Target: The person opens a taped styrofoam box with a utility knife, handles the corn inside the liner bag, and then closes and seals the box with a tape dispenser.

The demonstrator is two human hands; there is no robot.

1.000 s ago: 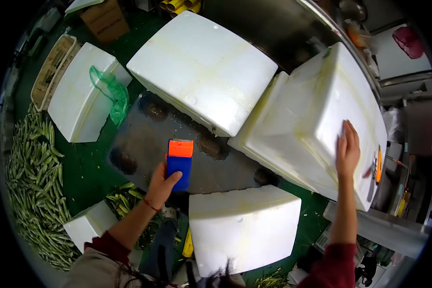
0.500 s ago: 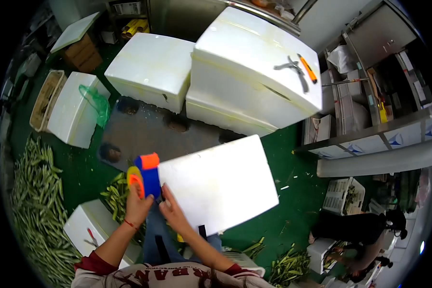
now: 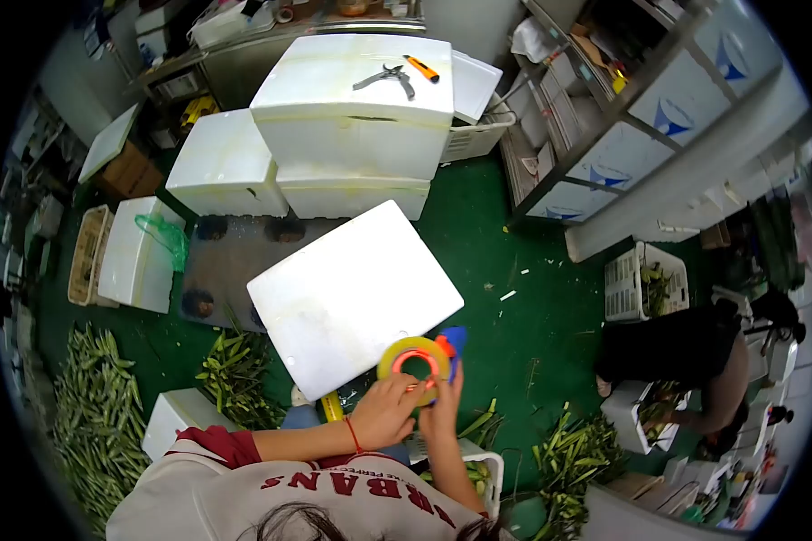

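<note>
Low in the middle of the head view is a tape dispenser, blue and orange, carrying a yellowish roll of tape. My left hand, with a red cord at its wrist, has its fingers closed at the lower side of the roll. Close beside it, my right hand grips the dispenser from below; part of the grip is hidden by the fingers. Just beyond both hands stands a white foam box, its lid facing up. The dispenser overlaps the box's near right corner.
White foam boxes are stacked ahead, with pliers-like cutters and an orange utility knife on top. Green pods are heaped at left. A person bends over a box at right, near a white crate.
The tape dispenser has gone from the box's left side to its near right corner. My right hand has left the box edge and now holds the dispenser. The camera view has turned.
</note>
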